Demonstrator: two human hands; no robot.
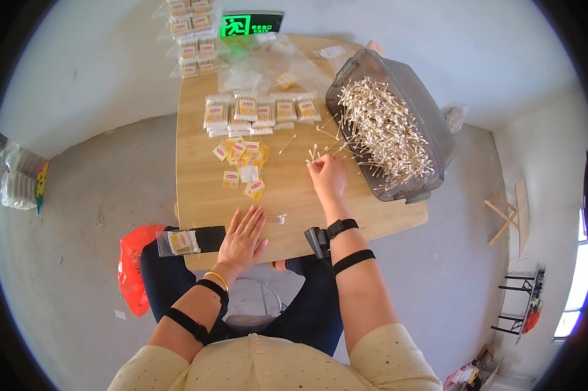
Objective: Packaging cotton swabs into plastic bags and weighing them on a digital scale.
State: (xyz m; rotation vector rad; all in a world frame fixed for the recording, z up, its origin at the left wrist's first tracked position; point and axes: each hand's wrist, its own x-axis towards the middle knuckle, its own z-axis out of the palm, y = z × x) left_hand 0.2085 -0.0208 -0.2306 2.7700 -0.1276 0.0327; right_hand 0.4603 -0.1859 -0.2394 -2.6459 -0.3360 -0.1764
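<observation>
Flat on the table near its front edge lies my left hand (243, 236), fingers stretched out. Beside its fingertips a few cotton swabs (276, 219) lie in a small row, partly covered by the hand. My right hand (327, 174) pinches a small bunch of cotton swabs (315, 155) whose tips fan out, just left of a grey plastic bin (439, 133) heaped with loose swabs (385, 133). Small yellow-and-white printed cards (245, 153) lie in a loose pile left of centre. By my left wrist, a clear bag of swabs with a card (183, 242) rests on a dark flat piece (210, 239).
Packed swab bundles (261, 112) stand in rows behind the cards. Clear plastic bags (268, 65) lie at the table's far side, and filled bags (195, 45) are stacked at the far left. A red bag (134, 270) hangs beside my left leg. The wooden table (366, 221) has a rounded right corner.
</observation>
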